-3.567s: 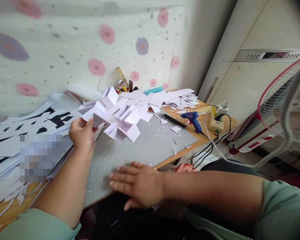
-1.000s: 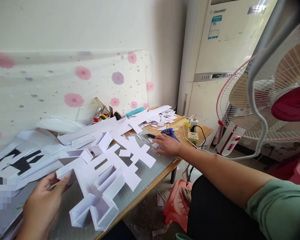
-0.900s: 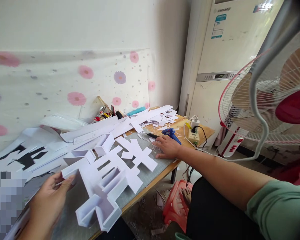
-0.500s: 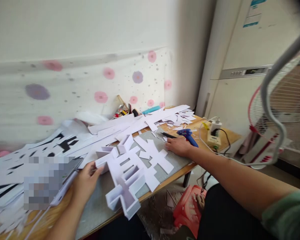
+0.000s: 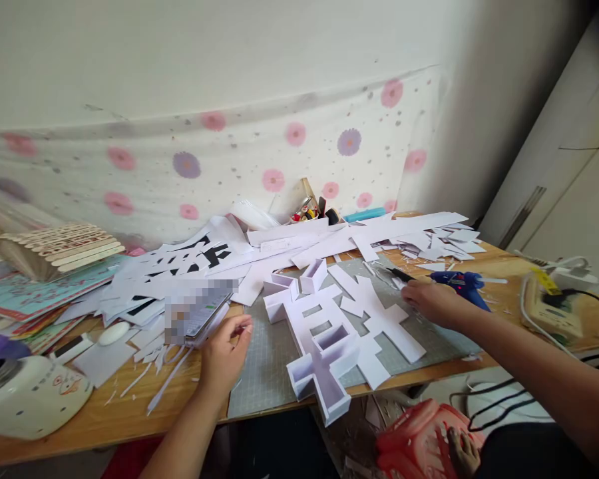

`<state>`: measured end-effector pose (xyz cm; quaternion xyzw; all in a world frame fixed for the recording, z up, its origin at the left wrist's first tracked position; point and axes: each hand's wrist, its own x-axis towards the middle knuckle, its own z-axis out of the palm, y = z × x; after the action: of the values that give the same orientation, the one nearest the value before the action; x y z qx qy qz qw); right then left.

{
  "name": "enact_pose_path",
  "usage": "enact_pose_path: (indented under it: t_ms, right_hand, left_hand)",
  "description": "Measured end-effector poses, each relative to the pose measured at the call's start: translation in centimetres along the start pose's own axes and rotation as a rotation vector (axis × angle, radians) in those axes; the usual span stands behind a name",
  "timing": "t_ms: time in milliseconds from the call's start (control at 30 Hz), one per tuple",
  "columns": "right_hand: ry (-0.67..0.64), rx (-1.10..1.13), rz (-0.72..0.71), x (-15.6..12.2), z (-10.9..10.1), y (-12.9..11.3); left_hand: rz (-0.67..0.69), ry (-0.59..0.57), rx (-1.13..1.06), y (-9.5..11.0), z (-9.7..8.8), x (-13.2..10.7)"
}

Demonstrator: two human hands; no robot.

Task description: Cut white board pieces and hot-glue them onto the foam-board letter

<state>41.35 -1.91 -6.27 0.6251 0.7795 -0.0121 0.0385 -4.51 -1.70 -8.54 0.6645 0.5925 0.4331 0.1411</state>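
The left hand [image 5: 227, 349] is loosely curled, its thumb close to the bent fingers, and nothing shows in its grasp; it is over the left edge of a grey gridded cutting mat [image 5: 259, 372], near a flat device [image 5: 217, 307] partly masked by blurred squares. The right hand [image 5: 432, 299] reaches across the mat to a slim black-handled knife [image 5: 399, 273], with its fingers bent at the handle's end; whether they pinch the handle or only rest against it cannot be told.

Between the hands, a white board structure with raised upright walls [image 5: 302, 332] lies on the mat, its near end reaching past the front edge of the wooden surface [image 5: 94, 412]. A flat, white, many-armed cut-out [image 5: 379, 313] lies just to its right, and the walls hide part of that cut-out's edge.

Just beyond the right hand is a blue glue gun [image 5: 462, 283], with a beige power strip [image 5: 554, 309] farther right. White offcuts [image 5: 444, 243] are heaped behind the knife. On the left lie white sheets with black shapes [image 5: 144, 279], a model with a wooden-stick roof [image 5: 62, 246] and a round white jar [image 5: 40, 399].
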Motion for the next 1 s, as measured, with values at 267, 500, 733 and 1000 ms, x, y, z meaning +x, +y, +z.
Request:
enact_pose_path:
  t_ms: [267,500,733,1000]
  right_hand:
    - [0.115,0.387,0.142,0.4,-2.7,1.7]
    - [0.192,0.732,0.224,0.7,-3.1,1.6]
    - [0.257,1.245,0.034,3.6,-4.2,-3.4]
    - [-0.102,1.548,-0.375,3.4,-6.4,-13.1]
  left_hand:
    - [-0.075,0.042,-0.017,-1.3,0.1,0.0]
    - [-0.142,0.006,0.055,1.9,-0.3,-0.8]
    - [-0.099,-0.033,0.027,0.8,-0.1,0.0]
    - [-0.064,-0.004,-0.009,-0.3,-0.1,0.0]
